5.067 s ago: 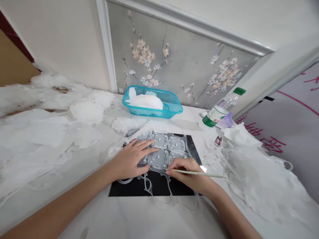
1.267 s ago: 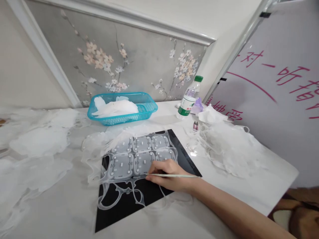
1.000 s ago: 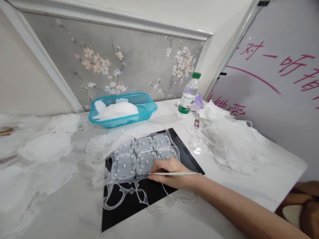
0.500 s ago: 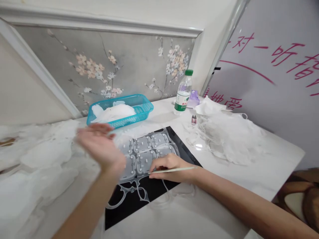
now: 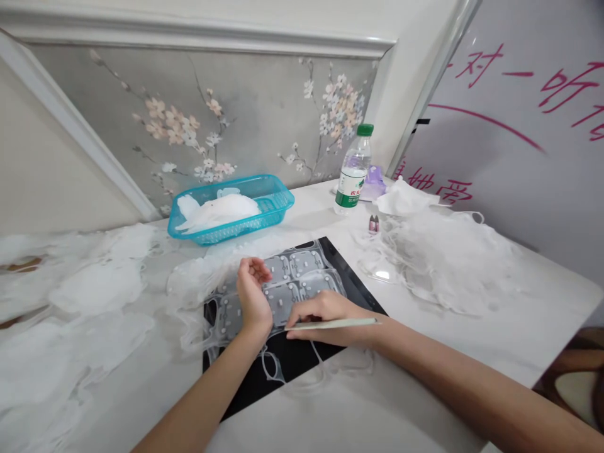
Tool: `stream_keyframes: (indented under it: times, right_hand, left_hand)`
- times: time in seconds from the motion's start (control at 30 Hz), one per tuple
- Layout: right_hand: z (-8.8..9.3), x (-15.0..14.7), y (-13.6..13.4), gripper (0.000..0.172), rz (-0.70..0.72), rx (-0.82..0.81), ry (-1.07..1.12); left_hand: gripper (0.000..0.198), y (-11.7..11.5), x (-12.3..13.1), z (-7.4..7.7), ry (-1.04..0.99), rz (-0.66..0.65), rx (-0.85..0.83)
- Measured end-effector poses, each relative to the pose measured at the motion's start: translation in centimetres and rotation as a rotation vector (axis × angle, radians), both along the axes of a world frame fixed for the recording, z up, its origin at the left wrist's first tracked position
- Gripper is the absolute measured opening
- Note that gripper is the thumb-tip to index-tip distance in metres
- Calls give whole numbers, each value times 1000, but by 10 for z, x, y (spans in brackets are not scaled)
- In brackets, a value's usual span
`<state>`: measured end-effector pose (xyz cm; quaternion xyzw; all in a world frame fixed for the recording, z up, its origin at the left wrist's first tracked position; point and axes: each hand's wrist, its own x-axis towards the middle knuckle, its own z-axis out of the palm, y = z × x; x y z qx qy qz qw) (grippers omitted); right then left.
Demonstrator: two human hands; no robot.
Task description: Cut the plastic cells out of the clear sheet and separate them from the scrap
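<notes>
A left hand [image 5: 255, 290], half-curled and holding nothing that I can see, rises over a black mat [image 5: 248, 385], as a right hand [image 5: 325, 311] pinches a slim pale stick [image 5: 337, 324] (whether its tip touches is hard to tell). Translucent panels [image 5: 282, 301], rounded squares studded with pegs, lie on the mat, partly blocked by both hands. From the mat, a teal basket [image 5: 278, 217] of white pieces sits at 11 o'clock, a green-capped bottle [image 5: 350, 187] at 1, filmy white heaps [image 5: 467, 258] toward 3.
</notes>
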<state>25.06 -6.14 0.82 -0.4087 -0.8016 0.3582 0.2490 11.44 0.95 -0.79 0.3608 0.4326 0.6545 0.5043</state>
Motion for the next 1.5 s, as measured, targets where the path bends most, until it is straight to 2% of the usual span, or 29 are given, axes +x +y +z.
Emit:
stream_keyframes:
  times: [0.23,0.43,0.77,0.87,0.93,1.0,1.07,1.13,1.2,1.27,1.37,1.43,1.5]
  right_hand:
    - [3,-2,0,14,-3,-63,21]
    - [8,5,4,16,12,-75,-51]
    - [32,22,9,13,15,-150,-193]
    - [32,25,8,11,-19,-161,-163]
    - [31,28,9,11,-2,-169,-109]
    - [29,33,10,13,14,-182,-44]
    - [30,41,12,17,-4,-186,19]
    - [32,50,12,21,-39,-179,52]
    - [34,57,12,21,-53,-169,40]
    - [34,59,12,21,-49,-174,4]
    - [33,57,11,20,-43,-180,-45]
    - [33,54,10,18,-42,-165,-68]
    - [34,52,10,16,-44,-159,-82]
  left_hand:
    - [31,-1,1,-2,-5,4,-5]
    - [32,-2,1,-2,9,-1,-3]
    - [30,-1,2,-2,6,-7,-17]
    - [29,-1,2,-4,57,-20,-9]
    - [26,-2,1,-7,173,-44,6]
    - [21,-3,0,-7,398,-170,71]
    - [20,-5,-2,-6,743,-443,217]
    - [29,-6,-4,-3,1094,-747,377]
    - [37,-7,-6,0,1332,-933,460]
    - [48,-6,-8,3,1443,-998,475]
    - [56,0,-11,8,1503,-1015,460]
    - [60,8,-15,14,1467,-1100,391]
    - [70,16,-20,21,1375,-1243,303]
